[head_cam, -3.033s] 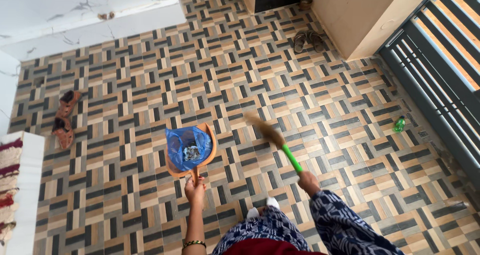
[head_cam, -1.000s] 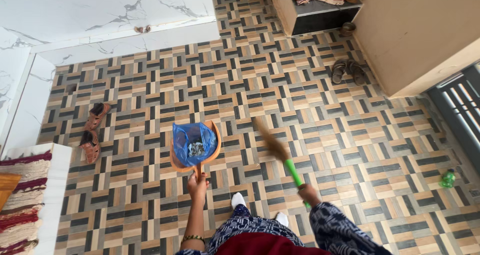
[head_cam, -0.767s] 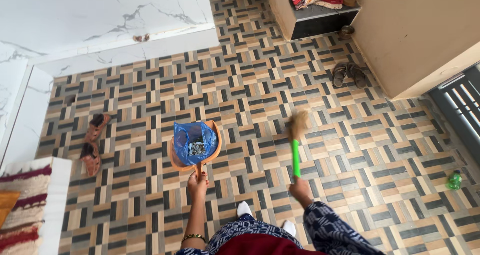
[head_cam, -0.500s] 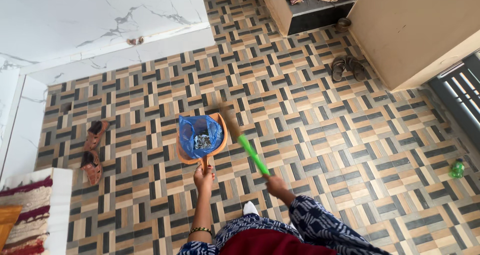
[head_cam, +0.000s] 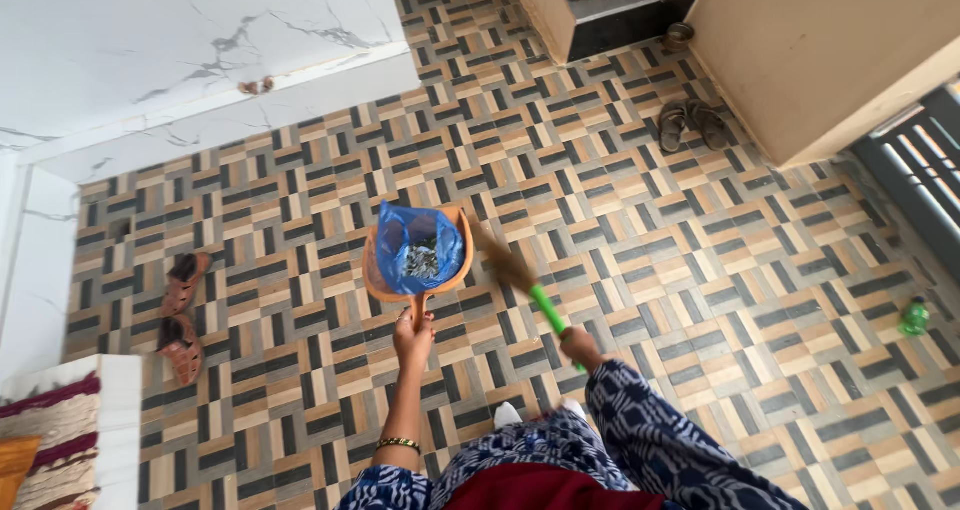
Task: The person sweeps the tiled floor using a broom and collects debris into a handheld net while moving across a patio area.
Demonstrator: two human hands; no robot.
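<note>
Landmark: orange dustpan point(head_cam: 418, 260), held above the patterned tile floor point(head_cam: 700, 270) near the middle of the view.

- Dustpan: orange, shallow, lined with a crumpled blue plastic bag point(head_cam: 420, 242); a small heap of grey debris point(head_cam: 422, 262) lies in the bag. Its handle points down toward the person.
- Left hand point(head_cam: 413, 338): just below the dustpan, fingers closed round the handle; a beaded bangle point(head_cam: 398, 444) sits on the wrist further down.
- Broom point(head_cam: 518, 278): just right of the dustpan, slanting; brown bristle head blurred and close beside the pan's right rim, green handle running down and right from it.
- Right hand point(head_cam: 578, 347): below and right of the dustpan, fist closed round the lower end of the green handle; blue patterned sleeve behind it.
- Feet in white socks point(head_cam: 508, 415): below the dustpan, partly hidden by blue patterned clothing.
- Brown sandals point(head_cam: 180, 315), one pair: well left of the dustpan, on the floor.
- White marble step point(head_cam: 200, 60): above and left of the dustpan.
- Dark sandals point(head_cam: 690, 125), one pair: well up and right of the dustpan, beside a beige cabinet point(head_cam: 830, 50).
- Low shelf unit point(head_cam: 610, 10): far above the dustpan, with folded cloth on it.
- Green bottle point(head_cam: 914, 316): far right of the dustpan, lying on the floor.
- Striped rug point(head_cam: 50, 450): far lower left of the dustpan.
</note>
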